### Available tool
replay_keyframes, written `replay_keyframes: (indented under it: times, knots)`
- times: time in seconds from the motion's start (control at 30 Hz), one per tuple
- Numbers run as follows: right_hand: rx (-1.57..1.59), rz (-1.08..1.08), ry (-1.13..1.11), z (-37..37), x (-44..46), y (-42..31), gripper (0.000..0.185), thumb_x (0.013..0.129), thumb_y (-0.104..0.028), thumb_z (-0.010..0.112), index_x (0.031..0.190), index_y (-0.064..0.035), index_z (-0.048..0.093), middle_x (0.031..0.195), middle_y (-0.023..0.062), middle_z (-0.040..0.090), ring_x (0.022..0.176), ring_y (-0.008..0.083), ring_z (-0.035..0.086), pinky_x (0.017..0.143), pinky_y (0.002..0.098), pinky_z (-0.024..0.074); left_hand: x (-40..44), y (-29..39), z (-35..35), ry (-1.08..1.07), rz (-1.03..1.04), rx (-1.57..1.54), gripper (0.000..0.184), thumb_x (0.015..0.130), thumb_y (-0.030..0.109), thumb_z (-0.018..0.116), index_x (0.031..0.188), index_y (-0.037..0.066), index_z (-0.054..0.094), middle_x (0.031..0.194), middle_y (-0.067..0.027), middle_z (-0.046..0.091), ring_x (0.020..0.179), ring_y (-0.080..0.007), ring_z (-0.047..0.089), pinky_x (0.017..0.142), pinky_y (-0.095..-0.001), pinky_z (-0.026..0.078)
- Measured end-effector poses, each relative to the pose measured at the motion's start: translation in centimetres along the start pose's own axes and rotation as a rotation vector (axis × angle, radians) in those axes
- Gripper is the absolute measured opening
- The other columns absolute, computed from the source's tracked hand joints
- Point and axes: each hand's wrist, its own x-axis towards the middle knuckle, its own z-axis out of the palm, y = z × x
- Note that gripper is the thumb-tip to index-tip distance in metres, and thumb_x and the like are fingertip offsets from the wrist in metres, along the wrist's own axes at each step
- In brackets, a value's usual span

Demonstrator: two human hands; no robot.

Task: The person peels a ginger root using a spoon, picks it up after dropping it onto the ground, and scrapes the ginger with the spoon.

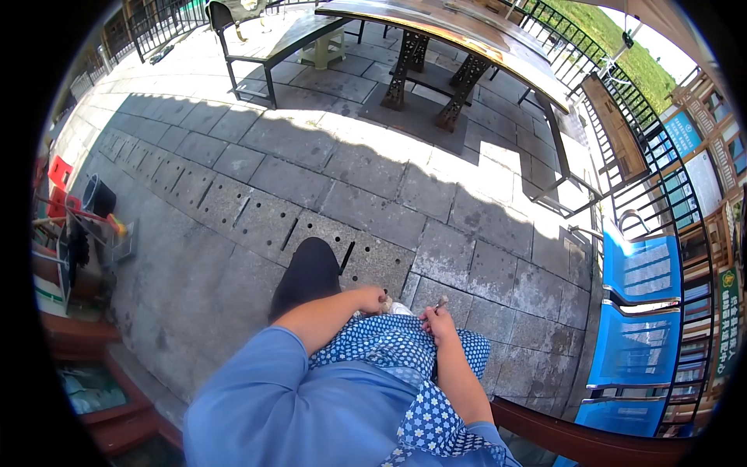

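Note:
My left hand point(372, 300) is closed in front of my lap, its fingers curled round something small and partly dark that I cannot make out. My right hand point(440, 325) is closed too, pinching a small greyish thing point(442, 302) that sticks up past the fingers; its kind is too small to tell. The hands are a short way apart, above a blue patterned apron point(381, 342) with white flowers. Between them a whitish thing point(400, 310) shows beyond the apron's edge, mostly hidden.
Ahead stands a long wooden table point(451, 27) with benches, one bench point(299, 39) at left. Blue metal seats point(634, 342) line the right beside a black railing point(661, 156). A dark bucket point(99, 196) and red chair point(59, 173) are at left. Paving slabs point(350, 206) cover the ground.

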Motion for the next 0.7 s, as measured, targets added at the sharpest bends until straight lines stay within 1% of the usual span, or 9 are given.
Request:
replay_keyframes:
  times: [0.13,0.2,0.23,0.3,0.47,0.53,0.57,0.63,0.7]
  knots:
    - [0.015,0.008,0.005,0.0,0.1,0.1,0.019,0.087,-0.021,0.048,0.087,-0.0031,0.051,0.074,0.0066,0.06,0.048,0.0115,0.05,0.042,0.0238,0.0393,-0.1,0.0,-0.3,-0.029,-0.106,-0.155,0.045,0.059,0.023,0.073,0.099,0.007,0.06,0.095,-0.0155,0.061,0.09,-0.0273,0.058,0.075,-0.0375,0.047]
    - [0.003,0.003,-0.001,-0.1,0.2,0.2,0.018,0.087,-0.021,0.048,0.087,-0.0029,0.051,0.074,0.0066,0.06,0.048,0.0114,0.05,0.042,0.0236,0.0391,0.0,-0.1,-0.4,-0.013,-0.14,-0.197,0.043,0.058,0.018,0.072,0.098,0.006,0.06,0.094,-0.0164,0.061,0.089,-0.028,0.058,0.074,-0.0367,0.046]
    - [-0.01,-0.002,-0.006,-0.1,0.4,0.4,0.018,0.087,-0.021,0.048,0.086,-0.0027,0.051,0.074,0.0066,0.06,0.048,0.0112,0.05,0.042,0.0235,0.0389,0.2,-0.3,-0.4,-0.012,-0.14,-0.195,0.043,0.058,0.018,0.072,0.098,0.006,0.06,0.094,-0.0164,0.061,0.089,-0.028,0.058,0.074,-0.0367,0.046]
    - [-0.002,-0.013,-0.007,-0.1,0.5,0.6,0.019,0.088,-0.022,0.047,0.086,-0.003,0.052,0.073,0.0063,0.06,0.049,0.0108,0.051,0.043,0.0228,0.0387,0.3,-0.6,-0.4,-0.005,-0.056,-0.056,0.055,0.053,0.022,0.077,0.101,0.005,0.057,0.098,-0.0137,0.06,0.089,-0.0269,0.058,0.074,-0.0352,0.046]
    - [0.002,-0.026,-0.003,-0.2,0.6,0.8,0.022,0.089,-0.023,0.045,0.085,-0.003,0.053,0.074,0.0062,0.06,0.049,0.0109,0.051,0.042,0.0225,0.0389,0.1,-0.4,-0.4,-0.003,-0.056,-0.06,0.055,0.053,0.021,0.077,0.102,0.006,0.057,0.098,-0.0135,0.06,0.09,-0.027,0.058,0.074,-0.035,0.046]
    - [0.184,0.0,-0.047,-0.2,0.5,0.4,0.025,0.09,-0.026,0.045,0.085,-0.0026,0.053,0.074,0.0068,0.059,0.053,0.0122,0.052,0.046,0.0239,0.0402,-0.1,-0.3,-0.5,-0.006,-0.059,-0.064,0.055,0.054,0.021,0.077,0.102,0.006,0.057,0.098,-0.0135,0.06,0.09,-0.0269,0.057,0.075,-0.0348,0.046]
    - [0.184,0.0,-0.047,-0.3,0.5,0.3,0.025,0.09,-0.026,0.045,0.085,-0.0026,0.053,0.074,0.0068,0.059,0.053,0.0122,0.052,0.046,0.0239,0.0402,-0.2,-0.2,-0.5,0.011,-0.044,-0.082,0.051,0.055,0.018,0.074,0.101,0.005,0.057,0.097,-0.0148,0.06,0.09,-0.0282,0.058,0.074,-0.0354,0.046]
    - [0.627,-0.019,-0.097,-0.4,-0.2,-0.7,0.028,0.089,-0.031,0.047,0.083,-0.0037,0.053,0.068,0.0054,0.054,0.055,0.0131,0.05,0.049,0.0253,0.0395,-0.7,0.3,-0.8,0.03,-0.031,-0.103,0.047,0.056,0.015,0.072,0.099,0.004,0.057,0.097,-0.0162,0.06,0.09,-0.0295,0.058,0.073,-0.0359,0.045]
    - [0.659,-0.044,-0.157,-1.1,0.0,-0.8,0.029,0.089,-0.032,0.048,0.084,-0.0037,0.053,0.067,0.0051,0.053,0.056,0.0135,0.05,0.05,0.0258,0.0394,-0.8,0.7,-1.2,-0.018,-0.02,-0.096,0.051,0.057,0.018,0.073,0.104,0.005,0.057,0.101,-0.0155,0.059,0.094,-0.0287,0.056,0.076,-0.0346,0.045]
